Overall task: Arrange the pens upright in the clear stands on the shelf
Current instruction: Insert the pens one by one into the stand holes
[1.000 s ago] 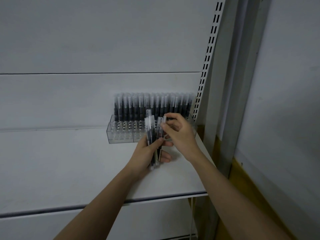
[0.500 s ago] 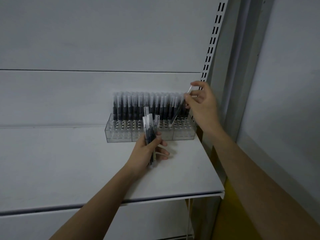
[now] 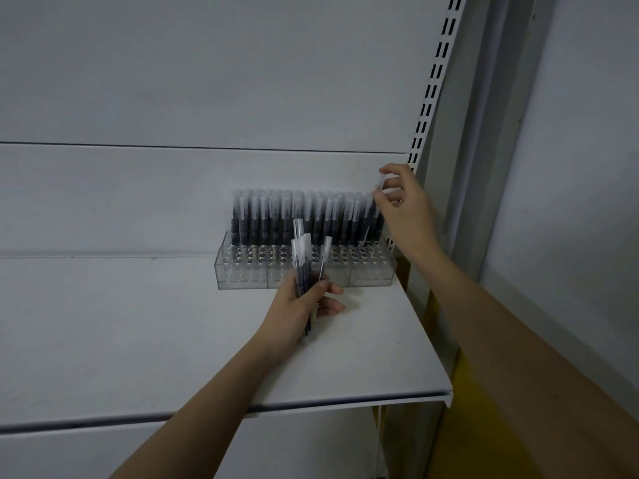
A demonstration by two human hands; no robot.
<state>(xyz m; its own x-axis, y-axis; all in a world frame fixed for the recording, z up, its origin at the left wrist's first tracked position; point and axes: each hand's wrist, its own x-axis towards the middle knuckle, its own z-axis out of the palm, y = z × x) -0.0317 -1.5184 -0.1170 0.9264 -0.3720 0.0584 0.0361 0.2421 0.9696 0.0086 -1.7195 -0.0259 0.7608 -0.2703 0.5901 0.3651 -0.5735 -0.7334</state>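
The right hand (image 3: 403, 205) is pinching a pen (image 3: 375, 205) over the stands (image 3: 304, 271); tilting it risks missing the hole.

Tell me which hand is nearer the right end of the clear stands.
Right. The right hand pinches a pen above the right end of the clear stands; the left hand grips a bundle of pens before their middle.

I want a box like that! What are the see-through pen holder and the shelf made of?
The stands look like clear hard plastic, maybe acrylic: you see the holes right through the shiny walls. The shelf seems painted metal, matte white with a thin folded front edge.
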